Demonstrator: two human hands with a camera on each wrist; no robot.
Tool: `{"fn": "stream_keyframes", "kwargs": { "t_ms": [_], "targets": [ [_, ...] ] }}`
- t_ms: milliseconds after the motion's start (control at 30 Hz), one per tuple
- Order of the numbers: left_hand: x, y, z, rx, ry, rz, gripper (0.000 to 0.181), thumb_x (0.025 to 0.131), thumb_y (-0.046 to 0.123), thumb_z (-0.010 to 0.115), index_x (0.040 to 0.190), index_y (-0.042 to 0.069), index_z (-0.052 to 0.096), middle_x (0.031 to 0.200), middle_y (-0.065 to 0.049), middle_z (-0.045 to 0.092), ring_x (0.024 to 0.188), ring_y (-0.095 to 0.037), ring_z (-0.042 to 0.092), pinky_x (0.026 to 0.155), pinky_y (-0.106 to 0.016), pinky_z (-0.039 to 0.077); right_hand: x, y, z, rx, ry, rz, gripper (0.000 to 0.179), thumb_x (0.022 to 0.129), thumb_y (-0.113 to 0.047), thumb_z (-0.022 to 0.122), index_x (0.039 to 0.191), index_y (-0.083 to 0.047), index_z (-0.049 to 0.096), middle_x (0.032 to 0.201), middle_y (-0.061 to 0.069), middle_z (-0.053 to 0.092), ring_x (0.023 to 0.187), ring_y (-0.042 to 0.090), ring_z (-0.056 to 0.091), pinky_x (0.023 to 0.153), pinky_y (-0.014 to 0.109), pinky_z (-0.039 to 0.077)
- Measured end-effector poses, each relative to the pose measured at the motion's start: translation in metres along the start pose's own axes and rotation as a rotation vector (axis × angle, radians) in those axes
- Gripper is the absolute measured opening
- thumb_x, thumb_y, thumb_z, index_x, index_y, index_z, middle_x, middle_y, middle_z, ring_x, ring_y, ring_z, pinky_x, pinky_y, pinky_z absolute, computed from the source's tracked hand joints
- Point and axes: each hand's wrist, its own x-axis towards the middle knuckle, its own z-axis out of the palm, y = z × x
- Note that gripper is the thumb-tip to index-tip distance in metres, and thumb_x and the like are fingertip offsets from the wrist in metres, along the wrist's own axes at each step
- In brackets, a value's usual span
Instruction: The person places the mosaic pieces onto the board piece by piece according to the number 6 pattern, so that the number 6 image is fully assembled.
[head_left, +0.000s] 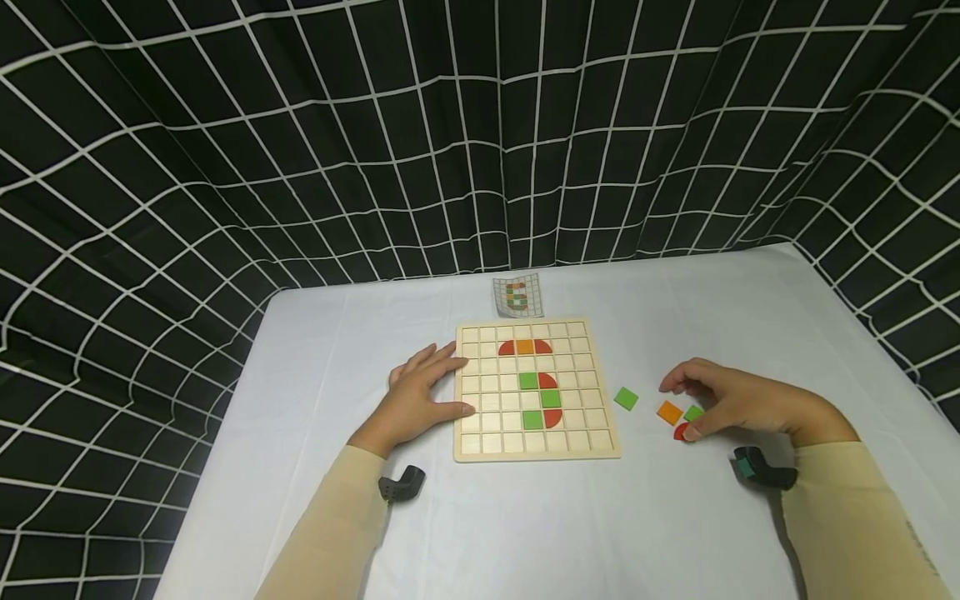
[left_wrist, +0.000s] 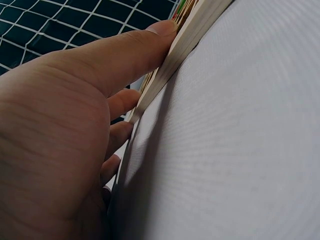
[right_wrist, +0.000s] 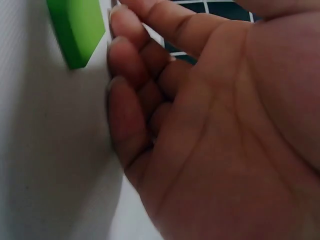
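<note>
A pale wooden grid board (head_left: 480, 425) lies flat on the table. Fitted in its upper part are two red curved tiles with an orange tile (head_left: 524, 347) between them; lower down are green squares (head_left: 551, 399) and red curved tiles (head_left: 552, 418). My left hand (head_left: 412, 400) rests at the board's left edge, thumb and fingers spread and touching the rim. Over loose tiles on the right is my right hand (head_left: 738, 400), its thumb touching a red curved tile (head_left: 679, 432). Beside it lie an orange square (head_left: 670, 412) and a partly covered green square (head_left: 693, 413).
Another green square (head_left: 626, 398) lies between the board and the right hand. Behind the board is a small printed pattern sheet (head_left: 517, 297). A white cloth (head_left: 360, 333) covers the table, and a black curtain with white grid lines (head_left: 450, 125) surrounds it.
</note>
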Motion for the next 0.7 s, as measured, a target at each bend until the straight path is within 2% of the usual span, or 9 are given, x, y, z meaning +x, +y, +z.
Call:
{"fn": "stream_keyframes", "kwargs": {
  "t_ms": [133, 300, 433, 533, 700],
  "targets": [
    [0.0, 0.0, 0.0, -0.006, 0.007, 0.008, 0.08, 0.087, 0.047, 0.093, 0.156, 0.024, 0.061, 0.175, 0.006, 0.033, 0.164, -0.023, 0.015, 0.123, -0.056, 0.011, 0.002, -0.006, 0.004, -0.07, 0.007, 0.047, 0.072, 0.074, -0.02, 0.099, 0.133, -0.006, 0.061, 0.13, 0.009, 0.055, 0.124, 0.032, 0.05, 0.1, 0.024, 0.047],
    [0.0, -0.001, 0.0, -0.005, 0.01, 0.015, 0.08, 0.087, 0.048, 0.093, 0.156, 0.023, 0.061, 0.175, 0.006, 0.034, 0.164, -0.023, 0.016, 0.122, -0.057, 0.011, 0.007, -0.009, 0.006, -0.12, 0.056, 0.076, 0.07, 0.076, -0.02, 0.1, 0.131, -0.004, 0.059, 0.108, 0.008, 0.053, 0.107, 0.03, 0.05, 0.085, 0.037, 0.051],
    [0.0, -0.001, 0.0, -0.004, 0.009, 0.018, 0.08, 0.087, 0.048, 0.093, 0.156, 0.023, 0.061, 0.175, 0.006, 0.034, 0.164, -0.023, 0.015, 0.122, -0.056, 0.011, 0.012, -0.008, 0.007, -0.14, 0.113, 0.08, 0.056, 0.083, -0.026, 0.097, 0.123, -0.005, 0.064, 0.097, 0.005, 0.052, 0.096, 0.028, 0.051, 0.076, 0.038, 0.047],
    [0.001, -0.002, 0.001, -0.001, 0.006, 0.014, 0.079, 0.087, 0.047, 0.092, 0.156, 0.024, 0.061, 0.175, 0.006, 0.034, 0.164, -0.023, 0.015, 0.122, -0.055, 0.011, 0.015, -0.008, 0.008, -0.134, 0.149, 0.097, 0.039, 0.09, -0.025, 0.092, 0.116, -0.007, 0.068, 0.09, 0.004, 0.053, 0.089, 0.025, 0.052, 0.072, 0.037, 0.045],
    [0.002, -0.003, 0.001, 0.001, 0.003, 0.012, 0.079, 0.088, 0.046, 0.092, 0.156, 0.024, 0.061, 0.175, 0.006, 0.034, 0.164, -0.023, 0.015, 0.122, -0.054, 0.012, 0.017, -0.008, 0.01, -0.119, 0.181, 0.131, 0.021, 0.094, -0.019, 0.087, 0.105, -0.009, 0.073, 0.087, 0.003, 0.056, 0.089, 0.025, 0.054, 0.072, 0.037, 0.046]
  ]
}}
